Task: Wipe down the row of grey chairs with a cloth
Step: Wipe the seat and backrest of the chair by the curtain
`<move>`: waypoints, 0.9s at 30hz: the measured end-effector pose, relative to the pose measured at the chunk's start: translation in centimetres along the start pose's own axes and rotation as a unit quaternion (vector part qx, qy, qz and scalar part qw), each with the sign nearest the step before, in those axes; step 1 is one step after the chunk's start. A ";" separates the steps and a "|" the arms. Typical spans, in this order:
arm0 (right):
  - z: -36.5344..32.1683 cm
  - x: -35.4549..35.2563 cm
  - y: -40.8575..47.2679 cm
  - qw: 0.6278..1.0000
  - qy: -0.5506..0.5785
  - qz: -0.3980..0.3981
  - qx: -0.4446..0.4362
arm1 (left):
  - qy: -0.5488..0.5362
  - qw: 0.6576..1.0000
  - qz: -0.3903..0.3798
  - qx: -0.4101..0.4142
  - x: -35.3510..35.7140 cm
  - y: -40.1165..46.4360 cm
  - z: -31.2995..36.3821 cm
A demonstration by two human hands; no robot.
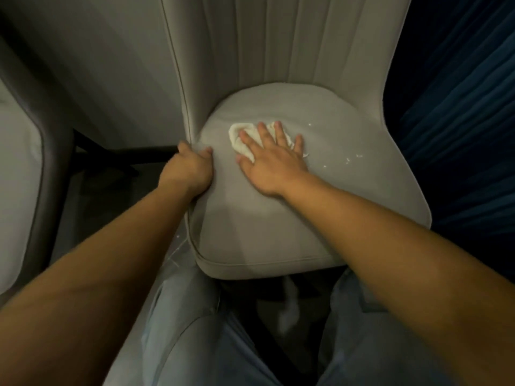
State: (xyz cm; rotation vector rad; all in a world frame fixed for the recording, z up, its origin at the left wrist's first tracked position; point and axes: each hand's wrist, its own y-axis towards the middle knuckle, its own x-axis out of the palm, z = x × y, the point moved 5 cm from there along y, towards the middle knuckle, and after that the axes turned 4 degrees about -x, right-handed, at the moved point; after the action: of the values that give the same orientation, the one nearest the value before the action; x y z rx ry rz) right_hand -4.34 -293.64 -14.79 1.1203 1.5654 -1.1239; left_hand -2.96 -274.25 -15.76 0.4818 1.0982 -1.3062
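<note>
Two bare arms reached out from the bottom of the view, over legs in pale blue trousers (192, 338). Right hand (274, 157) lay flat with its fingers spread and straight, pressing a white cloth (239, 136) down onto the seat. Most of the cloth was hidden under the fingers, and only its crumpled edges stuck out. Left hand (192, 167) was curled round the left edge of the seat, where the seat met the back, and it gripped the chair there, likely to keep it from moving.

Around the hands was a grey chair (320, 218) with a soft seat and a tall back with long lines sewn down it. Some small white bits (354, 158) lay on the seat, just to the right of the cloth. They had not been wiped away yet.

So the wiping of this seat looked only partly done. I could not tell if the chair back had been wiped. Another grey chair (16, 174) stood at the left edge, and it was too dark to tell if it was clean. Dark blue cloth, maybe a curtain (457, 107), hung on the right.
</note>
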 end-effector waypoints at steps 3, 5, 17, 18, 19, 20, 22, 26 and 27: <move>1.6 -1.3 2.7 1.000 -0.016 -0.008 0.016 | -0.061 0.997 -0.005 -0.036 0.9 -3.2 -2.4; 1.9 -1.6 3.2 0.999 -0.023 -0.008 0.024 | -0.118 0.988 -0.005 -0.101 1.6 -4.4 -3.5; 2.9 0.0 -14.2 0.997 -0.066 0.012 -0.035 | 0.005 0.996 0.088 0.010 1.0 -6.0 0.0; 3.3 0.1 -15.1 0.997 -0.067 0.008 -0.027 | 0.035 0.996 0.079 0.032 1.4 -6.2 0.6; 3.6 0.2 -15.5 0.998 -0.063 0.003 -0.018 | 0.068 0.994 0.067 0.043 1.8 -6.2 1.0; 3.7 0.3 -15.5 0.998 -0.057 0.000 -0.011 | 0.093 0.993 0.058 0.047 2.1 -6.1 1.3; 3.9 0.1 -14.2 0.999 -0.046 0.002 -0.003 | 0.109 0.991 0.056 0.048 2.4 -5.6 1.3; 6.4 -0.6 -7.9 0.999 -0.046 0.001 0.022 | 0.103 0.991 0.069 0.051 2.5 -5.4 0.8; 7.3 -1.0 -5.8 0.999 -0.042 -0.002 0.032 | 0.101 0.991 0.075 0.054 2.5 -5.4 0.8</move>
State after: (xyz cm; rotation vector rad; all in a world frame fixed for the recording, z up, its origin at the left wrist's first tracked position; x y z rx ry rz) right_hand -8.68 -301.95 -14.29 1.0988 1.4768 -1.2153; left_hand -7.95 -277.65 -16.00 0.7763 1.1374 -1.2078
